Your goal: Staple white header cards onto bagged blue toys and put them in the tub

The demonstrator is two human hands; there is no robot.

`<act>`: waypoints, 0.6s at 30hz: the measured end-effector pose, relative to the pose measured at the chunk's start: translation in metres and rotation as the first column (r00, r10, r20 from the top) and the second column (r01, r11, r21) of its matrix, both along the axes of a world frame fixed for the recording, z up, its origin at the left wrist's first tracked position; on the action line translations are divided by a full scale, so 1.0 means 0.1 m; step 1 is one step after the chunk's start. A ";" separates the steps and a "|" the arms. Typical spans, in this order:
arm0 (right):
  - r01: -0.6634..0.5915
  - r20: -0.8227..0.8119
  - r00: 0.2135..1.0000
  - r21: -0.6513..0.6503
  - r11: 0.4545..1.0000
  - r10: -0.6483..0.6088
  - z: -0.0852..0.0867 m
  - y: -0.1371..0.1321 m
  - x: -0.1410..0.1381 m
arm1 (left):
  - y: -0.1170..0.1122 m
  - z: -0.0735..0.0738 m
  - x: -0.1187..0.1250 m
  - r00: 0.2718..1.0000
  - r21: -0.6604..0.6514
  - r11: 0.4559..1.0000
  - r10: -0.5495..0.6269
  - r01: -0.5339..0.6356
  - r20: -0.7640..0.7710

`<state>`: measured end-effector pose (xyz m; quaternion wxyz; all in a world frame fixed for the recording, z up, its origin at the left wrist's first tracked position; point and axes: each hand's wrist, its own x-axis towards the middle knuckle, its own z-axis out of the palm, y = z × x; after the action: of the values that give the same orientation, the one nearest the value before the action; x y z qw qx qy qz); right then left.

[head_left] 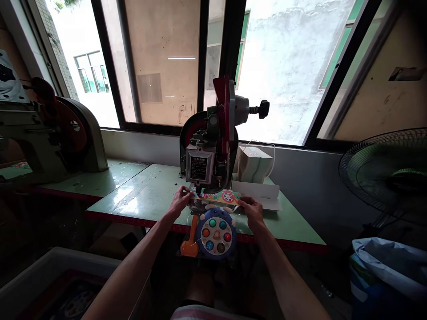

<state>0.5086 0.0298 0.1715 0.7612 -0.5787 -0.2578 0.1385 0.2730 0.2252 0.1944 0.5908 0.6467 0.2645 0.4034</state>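
A colourful printed header card (213,196) is stretched level between my two hands, under the head of a red and dark stapling-type machine (213,129). My left hand (180,200) pinches the card's left end, and my right hand (252,209) grips its right end. Below the card hangs a round blue toy (216,233) with several coloured buttons and a picture in its middle. Beside it on the left is an orange toy hammer (191,242). Whether a clear bag joins the toy to the card is hard to make out.
The machine stands on a green table (140,191) with a red edge. A stack of cards (255,162) and an open white box (263,195) lie to its right. Around are another machine (63,124), a fan (387,173), a plastic tub (60,262) and a sack (383,266).
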 end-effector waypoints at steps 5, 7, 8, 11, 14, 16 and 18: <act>-0.002 -0.023 1.000 0.010 1.000 0.002 0.03 0.01 0.02 | -0.01 0.01 0.00 1.000 -0.005 1.000 -0.001 0.002 0.031; -0.013 -0.030 0.999 0.013 1.000 0.014 0.04 0.03 0.00 | -0.02 0.03 -0.03 0.999 -0.005 1.000 -0.010 0.010 0.048; -0.022 -0.032 0.999 0.015 1.000 0.022 0.04 0.06 -0.01 | -0.02 0.05 -0.06 0.998 -0.004 1.000 -0.015 0.015 0.055; -0.054 -0.040 0.998 0.024 0.998 0.055 0.06 0.19 -0.10 | 0.01 0.09 -0.22 0.998 -0.002 1.000 -0.014 0.014 0.069; -0.085 -0.046 0.995 0.036 0.996 0.087 0.07 0.37 -0.23 | 0.06 0.13 -0.42 0.998 -0.006 1.000 0.017 -0.017 0.066; -0.104 -0.047 0.993 0.043 0.994 0.106 0.08 0.47 -0.31 | 0.11 0.15 -0.53 0.997 -0.011 0.999 0.038 -0.038 0.060; -0.121 -0.047 0.991 0.048 0.991 0.124 0.08 0.53 -0.36 | 0.15 0.16 -0.61 0.997 -0.018 0.998 0.056 -0.055 0.054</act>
<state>0.4722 0.0830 0.1790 0.7704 -0.5407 -0.2769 0.1935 0.2120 0.2401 0.2102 0.5918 0.6228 0.2696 0.4350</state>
